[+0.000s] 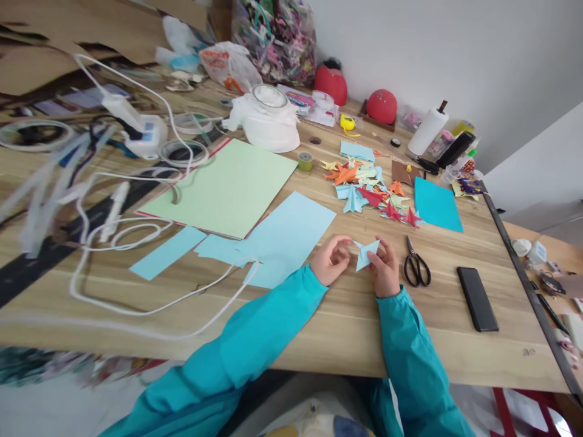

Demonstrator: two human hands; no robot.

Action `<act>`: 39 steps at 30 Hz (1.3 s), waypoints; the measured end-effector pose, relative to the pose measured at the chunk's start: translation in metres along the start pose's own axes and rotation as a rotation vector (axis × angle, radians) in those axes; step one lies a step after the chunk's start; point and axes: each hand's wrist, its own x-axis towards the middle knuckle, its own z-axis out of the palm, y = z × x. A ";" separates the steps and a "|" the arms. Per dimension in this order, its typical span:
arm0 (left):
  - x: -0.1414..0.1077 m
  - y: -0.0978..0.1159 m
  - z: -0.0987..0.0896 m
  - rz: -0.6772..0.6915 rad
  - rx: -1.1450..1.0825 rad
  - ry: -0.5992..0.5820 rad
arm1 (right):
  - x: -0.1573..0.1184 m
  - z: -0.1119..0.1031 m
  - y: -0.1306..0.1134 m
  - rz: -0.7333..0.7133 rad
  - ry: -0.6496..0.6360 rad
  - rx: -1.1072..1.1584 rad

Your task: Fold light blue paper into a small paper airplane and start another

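A small folded light-blue paper figure (365, 255) with pointed ends is pinched between the thumb and fingers of my right hand (385, 270). My left hand (331, 260) is just left of it, fingers curved and thumb apart from the index finger. Its index fingertip is close to the paper's left point; whether they touch I cannot tell. Black-handled scissors (416, 267) lie to the right of my right hand. Beyond both hands is a pile of folded paper figures (350, 176) in orange, red, blue and yellow. Light-blue paper sheets (296, 233) lie left of my left hand.
A pale green sheet (223, 185) and white cables (150, 312) lie on the left. On the right are a black phone (477, 298) and a bright blue sheet (437, 204). A green spool (305, 161), yellow tape measure (347, 122) and white roll (428, 132) stand farther back.
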 end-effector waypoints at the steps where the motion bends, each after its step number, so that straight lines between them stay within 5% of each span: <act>1: -0.001 -0.001 0.000 0.104 0.099 -0.006 | 0.000 0.000 -0.001 -0.003 0.008 0.002; 6: -0.003 -0.005 -0.001 0.407 0.373 -0.061 | -0.002 0.001 -0.002 -0.003 -0.083 -0.053; 17: 0.004 -0.004 0.003 -0.171 -0.060 0.131 | -0.006 0.003 -0.002 -0.053 -0.091 -0.073; 23: 0.002 -0.001 0.005 -0.251 -0.251 0.002 | -0.003 0.004 0.003 -0.027 0.005 -0.057; 27: -0.001 0.005 0.006 -0.090 -0.134 -0.087 | -0.002 0.000 0.003 -0.047 0.014 -0.133; 31: -0.001 0.006 0.007 0.003 0.037 -0.050 | -0.003 -0.004 0.003 -0.129 -0.065 -0.320; 35: 0.002 0.000 0.004 -0.155 -0.022 0.060 | -0.004 -0.003 0.000 -0.258 -0.045 -0.354; 39: 0.003 -0.004 0.003 -0.237 -0.057 0.096 | -0.004 0.004 0.000 -0.149 -0.153 -0.270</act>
